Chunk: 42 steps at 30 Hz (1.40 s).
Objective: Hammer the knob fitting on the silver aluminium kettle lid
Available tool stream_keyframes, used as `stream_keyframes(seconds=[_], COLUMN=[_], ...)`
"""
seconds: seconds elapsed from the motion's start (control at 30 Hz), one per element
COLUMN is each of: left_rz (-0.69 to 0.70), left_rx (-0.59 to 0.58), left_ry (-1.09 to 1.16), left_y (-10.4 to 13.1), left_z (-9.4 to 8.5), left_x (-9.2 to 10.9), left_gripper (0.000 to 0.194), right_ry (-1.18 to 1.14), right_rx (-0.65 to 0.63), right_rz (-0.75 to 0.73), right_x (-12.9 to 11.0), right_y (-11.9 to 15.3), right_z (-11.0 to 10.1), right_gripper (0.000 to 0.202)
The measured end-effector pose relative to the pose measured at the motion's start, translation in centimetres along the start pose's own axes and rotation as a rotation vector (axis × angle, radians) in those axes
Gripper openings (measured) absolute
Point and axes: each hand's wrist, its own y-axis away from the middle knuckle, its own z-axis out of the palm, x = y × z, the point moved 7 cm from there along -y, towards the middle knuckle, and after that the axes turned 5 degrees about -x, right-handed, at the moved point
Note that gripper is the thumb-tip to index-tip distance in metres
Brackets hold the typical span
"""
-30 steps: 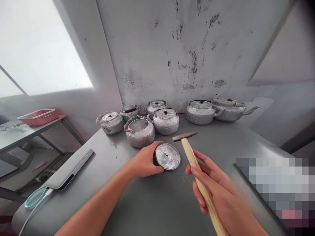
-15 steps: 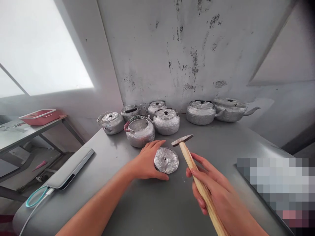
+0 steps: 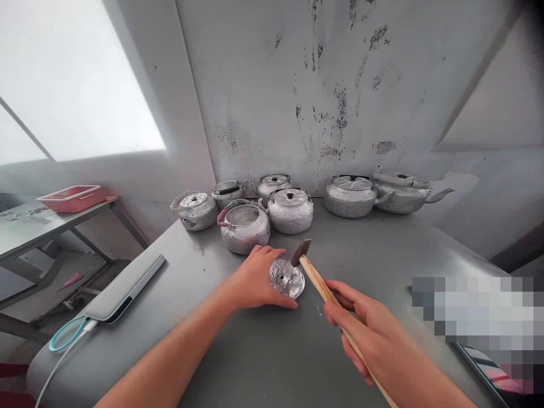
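While the left hand point(image 3: 259, 280) held the round lid point(image 3: 289, 280) between thumb and fingers, the right hand point(image 3: 361, 320) was wrapped around the wooden handle of a hammer point(image 3: 315, 277). The lid sat just to the right of the left palm and ahead and to the left of the right hand, low over the counter point(image 3: 250, 357). The hammer's head overlapped the lid's far right edge; whether it touched the metal could not be told. The lid was silvery and shiny, its face crumpled and dented all over, with a small dark hole near the middle and a thin rim showing along the right. Just beyond the left fingers stood an open kettle point(image 3: 245, 237) with a red and dark wrapped handle.
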Motion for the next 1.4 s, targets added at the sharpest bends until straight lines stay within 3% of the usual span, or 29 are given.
stream_keyframes(seconds=[0.3,0.47,0.73,0.93,1.13,1.3,1.4], left_rz=[-0.066,-0.078,-0.066,-0.007,0.041,0.059,0.067], left_rx=[0.058,0.091,0.132,0.039,0.023,0.041,0.038], left_ry=[-0.003,-0.028,-0.093,-0.155,-0.178,-0.170,-0.141], left_y=[0.0,-0.1,0.1,0.6,0.4,0.0,0.0], left_z=[0.4,0.2,0.4,0.7,0.8,1.0,1.0], left_x=[-0.6,-0.8,-0.5,0.3,0.5,0.4,0.6], left_gripper=[0.101,0.101,0.097,0.102,0.098,0.095,0.086], right_ry=[0.450,0.408,0.429,0.352,0.382,0.351,0.336], right_rx=[0.094,0.085,-0.012,-0.067,-0.077,-0.130,-0.128], right_rz=[-0.134,-0.150,-0.091,-0.065,-0.109,-0.042,-0.072], right_x=[-2.9,-2.7,-0.7,-0.9,-0.3,0.5,0.6], right_y=[0.8,-0.3,-1.0,-0.6,-0.8,-0.9,-0.9], right_z=[-2.0,-1.6,-0.7,-0.2,-0.3,-0.4,-0.5], right_gripper=[0.028,0.023,0.035,0.035,0.037,0.035,0.032])
